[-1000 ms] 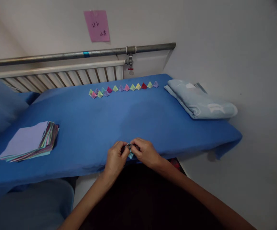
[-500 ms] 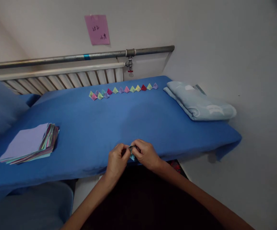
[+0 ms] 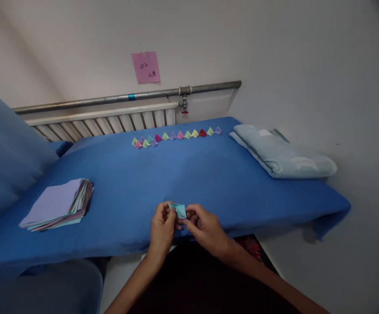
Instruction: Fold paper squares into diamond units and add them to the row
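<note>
A small piece of light-blue folded paper (image 3: 180,210) is held up over the near edge of the bed. My left hand (image 3: 163,227) pinches its left side, thumb on the front face. At the paper's right corner, the curled thumb and fingers of my right hand (image 3: 206,227) grip its edge. Crease lines show on the paper's face, which is turned up towards me. Farther back on the blue sheet (image 3: 163,174), several small folded paper pieces (image 3: 180,135) in green, pink, purple, yellow and red form a row, with a shorter second row at its left end.
A stack of coloured paper sheets (image 3: 53,203) lies on the left of the bed. On the right is a folded pale-blue blanket (image 3: 284,152). Behind the bed are a radiator (image 3: 120,123), a metal pipe (image 3: 104,100) and a pink note (image 3: 146,67) on the wall.
Both hands have turned the blue paper so its broad face shows, where before it was mostly hidden between the fingers. My right hand has shifted slightly right, and the camera view has tilted upward.
</note>
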`<action>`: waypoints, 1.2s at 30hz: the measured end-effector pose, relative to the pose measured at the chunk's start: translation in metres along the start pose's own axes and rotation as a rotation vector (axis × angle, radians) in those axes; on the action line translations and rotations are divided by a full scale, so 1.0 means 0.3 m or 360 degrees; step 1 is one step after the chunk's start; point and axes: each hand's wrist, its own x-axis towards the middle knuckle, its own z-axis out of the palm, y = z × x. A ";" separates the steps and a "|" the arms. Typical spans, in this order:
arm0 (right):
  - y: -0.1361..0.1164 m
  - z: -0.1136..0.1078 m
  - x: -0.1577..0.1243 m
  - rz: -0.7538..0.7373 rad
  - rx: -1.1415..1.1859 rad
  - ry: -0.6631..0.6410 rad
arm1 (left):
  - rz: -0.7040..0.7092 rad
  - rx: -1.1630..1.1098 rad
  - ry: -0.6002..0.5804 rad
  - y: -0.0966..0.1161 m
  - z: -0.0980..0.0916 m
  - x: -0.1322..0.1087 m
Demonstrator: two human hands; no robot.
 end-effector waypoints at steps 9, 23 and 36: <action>0.017 -0.015 0.034 0.0141 0.0274 0.0235 | -0.0137 0.0058 -0.0175 0.023 -0.026 -0.026; 0.030 -0.041 0.030 0.0000 0.0082 -0.0043 | -0.0136 0.0548 -0.0846 0.105 -0.055 0.058; 0.017 -0.040 0.024 0.0204 0.0329 -0.0026 | -0.0004 0.0534 -0.0563 0.076 -0.037 0.028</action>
